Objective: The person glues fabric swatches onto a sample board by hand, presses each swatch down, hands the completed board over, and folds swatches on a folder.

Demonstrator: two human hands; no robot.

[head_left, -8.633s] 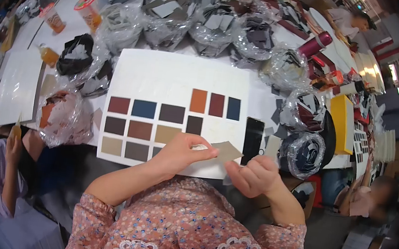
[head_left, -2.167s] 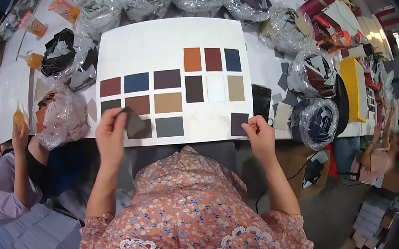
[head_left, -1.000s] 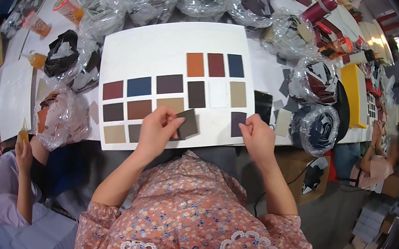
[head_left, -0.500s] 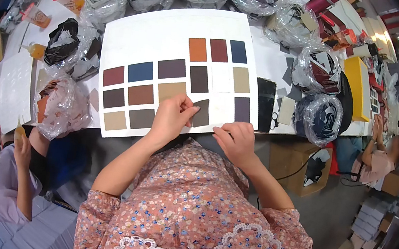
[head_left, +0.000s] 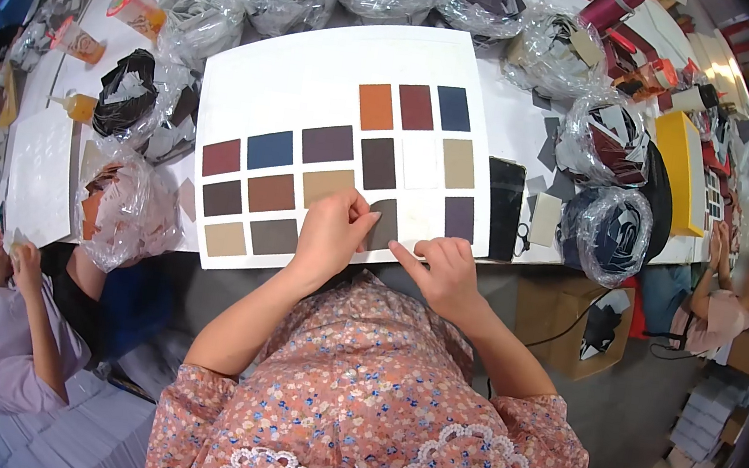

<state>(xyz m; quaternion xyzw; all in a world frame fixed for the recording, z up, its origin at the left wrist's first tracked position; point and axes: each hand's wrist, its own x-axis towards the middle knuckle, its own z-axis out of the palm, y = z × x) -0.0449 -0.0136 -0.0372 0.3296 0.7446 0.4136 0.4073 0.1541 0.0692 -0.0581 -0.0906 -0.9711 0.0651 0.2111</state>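
Observation:
A white sample card (head_left: pixel 270 95) carries rows of coloured fabric-like swatches and lies at the table's front edge. On its bottom row is a dark grey-brown swatch (head_left: pixel 383 226). My left hand (head_left: pixel 330 233) is closed in a pinch at that swatch's left edge, the thumb over it. From the other side my right hand (head_left: pixel 444 275) touches the swatch's lower right corner with an outstretched index finger, its other fingers loosely bent. The left hand partly covers a tan swatch (head_left: pixel 325 183) in the row above. What lies under the fingertips is hidden.
Plastic-wrapped bundles of swatches, one dark blue (head_left: pixel 606 233), ring the card. Scissors (head_left: pixel 523 238) lie right of it; a glue bottle (head_left: pixel 79 107) and drink cups (head_left: pixel 135 10) are left. A yellow box (head_left: pixel 682 169) stands right. Other people sit at both sides.
My right hand has moved left and up from the card's lower edge, bringing its index finger onto the swatch's corner. The left hand stays at the swatch. The whole view has shifted slightly.

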